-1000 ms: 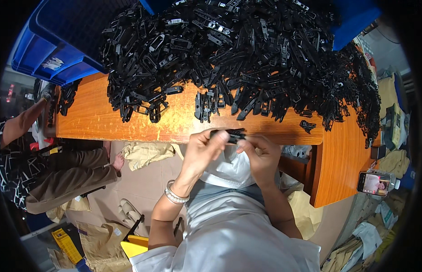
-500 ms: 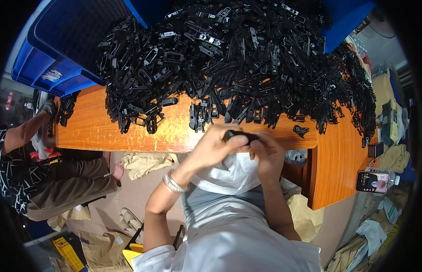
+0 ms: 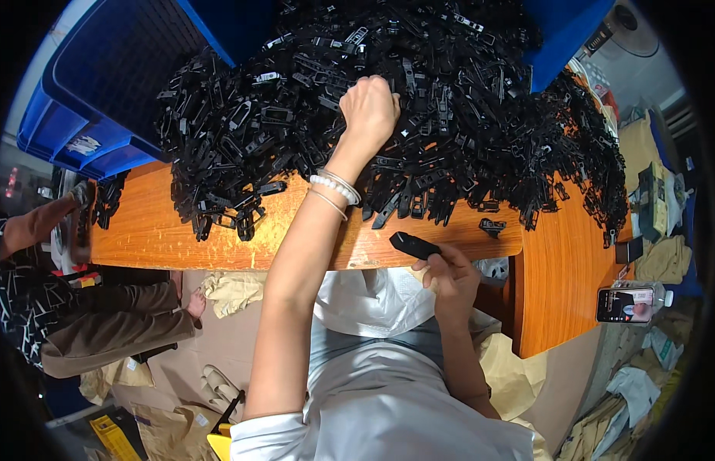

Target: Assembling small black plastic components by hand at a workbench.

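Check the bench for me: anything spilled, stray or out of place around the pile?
Nothing looks damaged. The heap of black plastic clips sprawls out of the blue crate across the wooden table. One lone clip sits apart near the front edge. The left hand rests in the heap; the right hand holds a black clip piece.

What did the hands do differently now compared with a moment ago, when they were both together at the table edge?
The left hand let go of the small black part and reached up into the pile of black plastic parts, fingers curled among them. The right hand stayed near the table edge and now holds the black part alone. The pile, the wooden table, the blue crates and the phone stayed put.
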Motion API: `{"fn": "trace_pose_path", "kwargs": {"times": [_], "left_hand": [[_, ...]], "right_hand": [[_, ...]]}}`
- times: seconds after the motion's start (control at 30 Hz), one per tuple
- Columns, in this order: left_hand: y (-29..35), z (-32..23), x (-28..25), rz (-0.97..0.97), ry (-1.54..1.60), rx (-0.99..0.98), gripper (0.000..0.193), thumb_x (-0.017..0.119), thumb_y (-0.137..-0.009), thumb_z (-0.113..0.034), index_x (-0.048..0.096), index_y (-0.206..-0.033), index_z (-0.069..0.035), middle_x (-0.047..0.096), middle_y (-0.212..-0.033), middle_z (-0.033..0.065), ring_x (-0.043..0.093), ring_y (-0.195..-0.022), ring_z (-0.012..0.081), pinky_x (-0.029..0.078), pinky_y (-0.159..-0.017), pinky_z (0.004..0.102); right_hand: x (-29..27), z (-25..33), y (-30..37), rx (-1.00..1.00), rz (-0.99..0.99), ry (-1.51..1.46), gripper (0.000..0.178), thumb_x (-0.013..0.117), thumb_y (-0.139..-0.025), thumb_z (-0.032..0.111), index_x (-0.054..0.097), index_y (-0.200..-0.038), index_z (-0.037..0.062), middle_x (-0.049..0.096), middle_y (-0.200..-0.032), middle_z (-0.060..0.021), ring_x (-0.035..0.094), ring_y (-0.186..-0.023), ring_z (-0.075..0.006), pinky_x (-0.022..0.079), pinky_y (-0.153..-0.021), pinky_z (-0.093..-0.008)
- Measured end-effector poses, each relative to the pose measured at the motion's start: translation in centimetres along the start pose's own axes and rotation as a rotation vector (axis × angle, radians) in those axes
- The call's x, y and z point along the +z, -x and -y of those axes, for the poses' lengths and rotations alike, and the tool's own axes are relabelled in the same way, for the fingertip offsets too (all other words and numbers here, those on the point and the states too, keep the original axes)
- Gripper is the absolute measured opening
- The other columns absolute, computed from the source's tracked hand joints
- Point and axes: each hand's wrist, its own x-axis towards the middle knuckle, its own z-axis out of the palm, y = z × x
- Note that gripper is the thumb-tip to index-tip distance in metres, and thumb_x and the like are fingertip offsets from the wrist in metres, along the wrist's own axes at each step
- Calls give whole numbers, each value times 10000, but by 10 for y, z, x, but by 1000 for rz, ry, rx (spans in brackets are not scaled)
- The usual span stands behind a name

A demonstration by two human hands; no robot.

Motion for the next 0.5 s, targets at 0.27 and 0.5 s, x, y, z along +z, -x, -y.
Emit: {"fn": "trace_pose_path", "kwargs": {"times": [0.27,0.5], "left_hand": [[42,3,-31,25,876,-298,218,698,-688,-67,505,-765,0,527,-570,33,520,-478,101,390,-420,211],[124,1,-64,473,1521,-566,82,550,-790,54,489,-842,34,601,-874,232,639,-744,258,560,-660,328]], "right_hand": [[2,-3,-8,1,-48,1,196,547,-801,29,539,-960,-84,624,-719,-143,545,-540,-118,428,-538,-210],[1,6,-13,-70,172,-43,208,541,-761,-66,530,-966,-97,614,-763,-147,626,-698,-193,504,-629,-266]]}}
